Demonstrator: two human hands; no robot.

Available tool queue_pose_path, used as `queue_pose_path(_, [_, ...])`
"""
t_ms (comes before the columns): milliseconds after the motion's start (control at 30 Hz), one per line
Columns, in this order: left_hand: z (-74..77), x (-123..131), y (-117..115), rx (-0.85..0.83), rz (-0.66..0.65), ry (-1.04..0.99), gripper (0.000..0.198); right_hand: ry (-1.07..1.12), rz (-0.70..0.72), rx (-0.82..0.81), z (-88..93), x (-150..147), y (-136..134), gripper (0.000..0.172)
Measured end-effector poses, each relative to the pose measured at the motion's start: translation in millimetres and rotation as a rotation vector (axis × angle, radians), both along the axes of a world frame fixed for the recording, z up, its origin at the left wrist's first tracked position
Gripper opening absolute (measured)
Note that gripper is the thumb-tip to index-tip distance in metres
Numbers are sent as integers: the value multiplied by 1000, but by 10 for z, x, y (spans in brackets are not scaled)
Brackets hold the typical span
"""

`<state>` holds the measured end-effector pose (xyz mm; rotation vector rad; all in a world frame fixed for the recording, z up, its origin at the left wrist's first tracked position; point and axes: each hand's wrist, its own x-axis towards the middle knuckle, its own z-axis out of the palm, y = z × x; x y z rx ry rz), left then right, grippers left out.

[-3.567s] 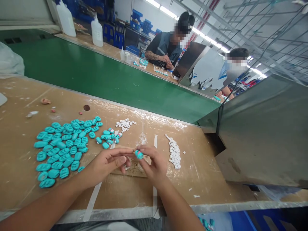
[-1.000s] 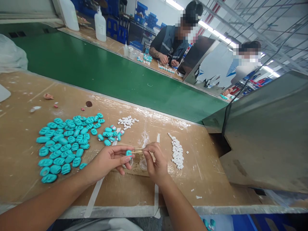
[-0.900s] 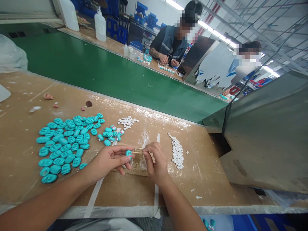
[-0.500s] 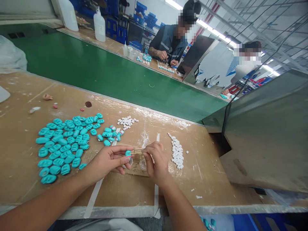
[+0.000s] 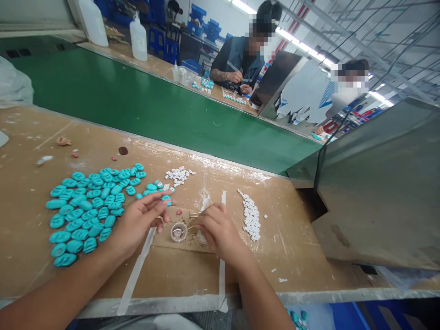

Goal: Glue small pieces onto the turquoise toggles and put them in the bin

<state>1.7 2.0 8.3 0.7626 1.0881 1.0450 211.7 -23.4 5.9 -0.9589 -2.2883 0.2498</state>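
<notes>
While pinched in left fingers (image 5: 161, 204), the teal piece (image 5: 167, 199) (small, rounded) shows pink.

Bright overhead light, warped edges

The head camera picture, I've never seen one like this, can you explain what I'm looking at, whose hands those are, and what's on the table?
The camera sits on a person's head, looking down at their own bare hands. The left hand pinches one small teal piece over a brown worktable. The right hand holds a thin stick near a small clear cup. To the left lies a spread of teal pieces; farther right, a strip of tiny white parts. Beyond runs a green conveyor belt, where another person works on the far side.
</notes>
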Motion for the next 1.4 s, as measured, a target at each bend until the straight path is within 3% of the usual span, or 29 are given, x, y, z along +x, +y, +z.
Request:
queue_pose_path(100, [2, -23, 17, 6, 47, -14, 43, -124, 44, -82, -100, -20, -11, 17])
queue_pose_path(167, [-3, -24, 15, 0, 42, -9, 43, -119, -11, -156, -208, 63, 12, 24])
queue_pose_path(233, [-13, -18, 9, -14, 27, 1, 44, -71, -214, -180, -318, 239, 78, 34])
queue_pose_path(333, [-39, -14, 5, -19, 3, 9, 45, -37, -645, -145, -451, 597, 249, 25])
queue_pose_path(400, [-64, -18, 5, -23, -15, 3, 43, -44, -803, -140, -516, 813, 384, 22])
queue_pose_path(533, [-111, -27, -8, -51, -48, 2, 44, -96, -1004, -174, -614, 1017, 598, 25])
queue_pose_path(667, [-120, -18, -25, -38, -60, 13, 44, -164, -1066, -243, -655, 983, 673, 32])
queue_pose_path(867, [-142, -3, -20, -3, -74, 22, 42, -150, -1033, -277, -624, 934, 661, 31])
queue_pose_path(1000, [-140, -9, -20, 40, -94, 41, 42, -39, -922, -229, -518, 871, 589, 19])
queue_pose_path(1233, [-176, -13, -65, 127, -174, 124, 52, 198, -514, -81, -140, 322, 190, 12])
queue_pose_path(1400, [-230, 15, -149, 151, -239, 118, 43, 366, -156, -18, -53, -14, -36, 6])
